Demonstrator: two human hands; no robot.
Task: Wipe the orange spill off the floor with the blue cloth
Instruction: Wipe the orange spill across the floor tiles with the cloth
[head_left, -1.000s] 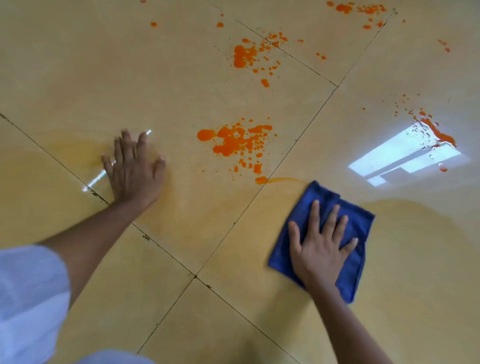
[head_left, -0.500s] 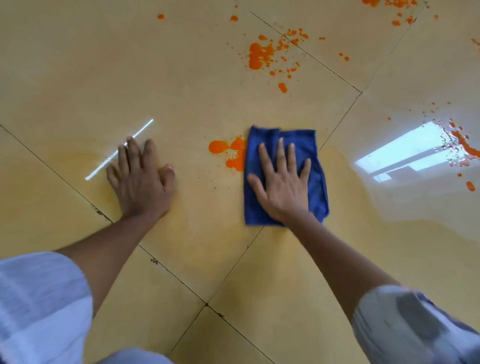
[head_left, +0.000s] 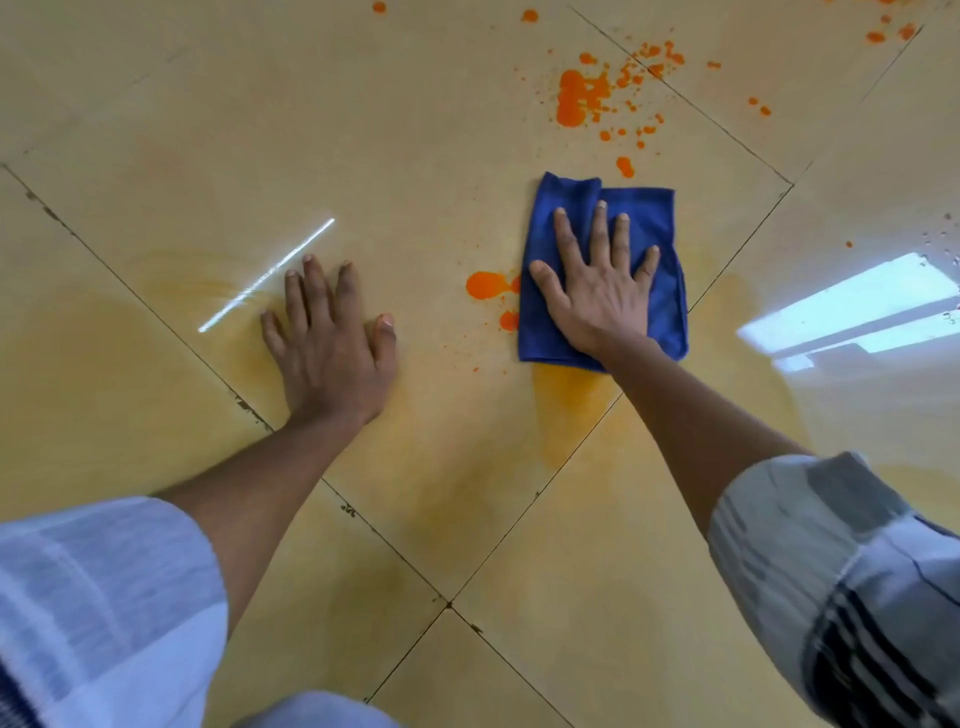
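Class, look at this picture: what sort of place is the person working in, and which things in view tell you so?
Probably an indoor room with a glossy tiled floor. Dark grout lines divide large yellow tiles, and the shine mirrors a window and a strip light. Which room it is cannot be told.

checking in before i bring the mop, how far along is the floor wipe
Partly done. Done: the pale orange smear on the glossy yellow floor tiles just below the folded blue cloth looks wiped. In hand: the right hand presses flat on the cloth beside a bright orange blob; the left hand rests on the floor. Left: that blob and the orange splatter cluster farther away, plus drops near the top edge.
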